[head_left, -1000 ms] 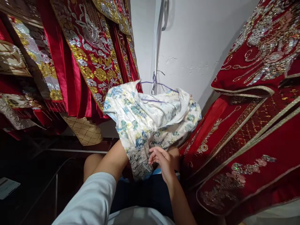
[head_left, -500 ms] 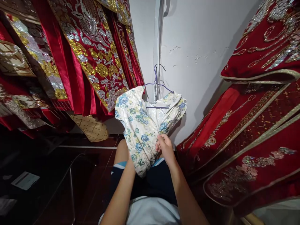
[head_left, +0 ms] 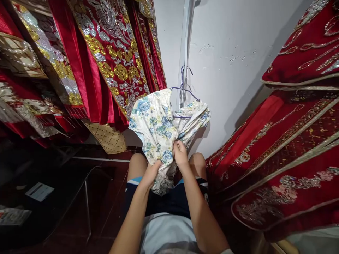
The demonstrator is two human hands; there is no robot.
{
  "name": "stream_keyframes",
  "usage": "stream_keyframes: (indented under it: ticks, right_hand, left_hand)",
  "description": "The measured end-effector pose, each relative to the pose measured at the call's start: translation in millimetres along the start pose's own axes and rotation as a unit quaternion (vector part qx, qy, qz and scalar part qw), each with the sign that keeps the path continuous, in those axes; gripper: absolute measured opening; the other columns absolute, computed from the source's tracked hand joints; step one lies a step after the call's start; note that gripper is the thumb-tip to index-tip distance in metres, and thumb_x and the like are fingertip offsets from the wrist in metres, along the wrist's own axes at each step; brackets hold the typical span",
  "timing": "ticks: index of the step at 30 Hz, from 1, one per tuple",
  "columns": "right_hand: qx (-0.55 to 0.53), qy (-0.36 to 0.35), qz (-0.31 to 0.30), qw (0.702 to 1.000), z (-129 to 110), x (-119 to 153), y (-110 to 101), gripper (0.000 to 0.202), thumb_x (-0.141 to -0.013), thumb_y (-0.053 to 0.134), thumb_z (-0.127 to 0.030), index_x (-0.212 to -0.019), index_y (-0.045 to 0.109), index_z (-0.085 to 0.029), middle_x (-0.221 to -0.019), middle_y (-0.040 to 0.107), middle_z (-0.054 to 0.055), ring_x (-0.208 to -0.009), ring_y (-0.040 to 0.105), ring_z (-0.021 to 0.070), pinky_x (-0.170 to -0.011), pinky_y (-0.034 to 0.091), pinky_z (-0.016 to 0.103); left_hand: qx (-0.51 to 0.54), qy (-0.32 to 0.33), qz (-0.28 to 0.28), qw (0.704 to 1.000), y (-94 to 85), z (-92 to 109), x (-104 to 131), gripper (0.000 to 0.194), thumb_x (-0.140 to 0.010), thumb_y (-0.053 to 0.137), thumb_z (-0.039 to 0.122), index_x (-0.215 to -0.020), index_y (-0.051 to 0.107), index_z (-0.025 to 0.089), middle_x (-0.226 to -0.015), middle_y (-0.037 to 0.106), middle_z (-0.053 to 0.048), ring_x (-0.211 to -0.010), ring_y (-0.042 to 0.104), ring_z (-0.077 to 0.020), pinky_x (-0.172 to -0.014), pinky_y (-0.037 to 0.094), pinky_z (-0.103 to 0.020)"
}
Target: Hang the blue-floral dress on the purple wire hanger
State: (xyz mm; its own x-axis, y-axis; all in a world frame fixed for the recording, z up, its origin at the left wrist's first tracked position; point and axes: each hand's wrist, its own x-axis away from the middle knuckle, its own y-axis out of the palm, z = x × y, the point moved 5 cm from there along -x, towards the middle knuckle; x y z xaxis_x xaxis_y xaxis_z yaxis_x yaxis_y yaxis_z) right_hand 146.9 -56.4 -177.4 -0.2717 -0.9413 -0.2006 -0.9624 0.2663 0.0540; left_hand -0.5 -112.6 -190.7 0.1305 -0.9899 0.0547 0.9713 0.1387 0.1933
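Note:
A white blouse (head_left: 153, 120) with blue flowers hangs in front of me on a thin purple hanger (head_left: 182, 86), whose hook is up by a pale vertical strip on the wall. My left hand (head_left: 153, 173) grips the lower left part of the blouse, thumb on top and fingers hidden behind the cloth. My right hand (head_left: 180, 152) is closed on the front edge near the middle, where the neckline crosses. Below the hands, the gathered hem of the blouse hangs between my knees.
Red garments with gold and silver embroidery (head_left: 116, 67) hang on the left. More red beaded garments (head_left: 286, 148) hang close on the right. A white wall (head_left: 225, 60) stands behind the hanger. At lower left is a dark table (head_left: 66, 197) with papers on it.
My left hand has come out from behind the blouse and now grips its lower left front. My right hand has shifted slightly, pulling the front edge. The view has moved a little.

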Motion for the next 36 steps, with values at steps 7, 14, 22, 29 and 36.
stream_keyframes:
  ticks: [7,14,22,29,36]
  right_hand:
    - [-0.159,0.083,-0.055,0.982,-2.3,12.2,-0.8,0.03,-0.076,0.063,-0.048,-0.067,0.048,-0.024,-0.048,0.037,-0.008,-0.041,0.031,0.009,-0.042,0.023,0.024]
    - [-0.294,0.072,0.012,0.953,-20.4,20.9,-30.7,0.02,-0.069,0.07,-0.035,-0.066,0.057,-0.02,-0.055,0.044,-0.005,-0.046,0.032,0.007,-0.044,0.021,0.024]
    - [-0.133,0.061,-0.096,0.985,-42.1,38.2,-17.5,0.024,-0.073,0.071,-0.04,-0.066,0.066,-0.017,-0.05,0.049,-0.003,-0.047,0.037,0.0091,-0.048,0.026,0.026]
    - [-0.133,0.048,-0.057,0.988,-85.9,-27.3,-20.5,0.021,-0.076,0.071,-0.032,-0.064,0.065,-0.015,-0.047,0.045,-0.004,-0.043,0.03,0.0077,-0.041,0.019,0.025]
    - [-0.156,0.039,-0.038,0.986,-154.3,-121.7,-21.3,0.019,-0.081,0.068,-0.018,-0.064,0.061,-0.013,-0.048,0.043,-0.006,-0.036,0.025,0.0016,-0.036,0.012,0.019]
  left_hand:
    - [0.063,-0.079,0.019,0.995,-9.1,-8.0,-1.0,0.049,-0.058,0.069,0.019,-0.107,0.068,0.014,-0.1,0.074,-0.009,-0.101,0.068,-0.0295,-0.092,0.054,-0.039]
    - [0.021,0.048,0.126,0.991,-36.3,-14.4,-14.8,0.048,-0.065,0.077,0.035,-0.107,0.066,0.016,-0.108,0.069,-0.013,-0.107,0.064,-0.0309,-0.089,0.053,-0.04]
    - [-0.219,0.373,-0.007,0.901,39.1,27.6,-2.9,0.03,-0.085,0.062,0.019,-0.115,0.06,0.021,-0.109,0.063,-0.008,-0.103,0.061,-0.0216,-0.091,0.049,-0.034]
    - [-0.233,0.364,-0.079,0.898,66.1,12.9,-13.0,0.01,-0.089,0.054,0.016,-0.08,0.057,0.019,-0.077,0.057,-0.002,-0.074,0.055,-0.0163,-0.069,0.042,-0.027]
    - [-0.365,0.327,-0.179,0.853,83.5,-16.4,-9.0,0.017,-0.083,0.047,0.007,-0.084,0.059,0.02,-0.084,0.061,-0.005,-0.079,0.058,-0.0201,-0.072,0.042,-0.029]
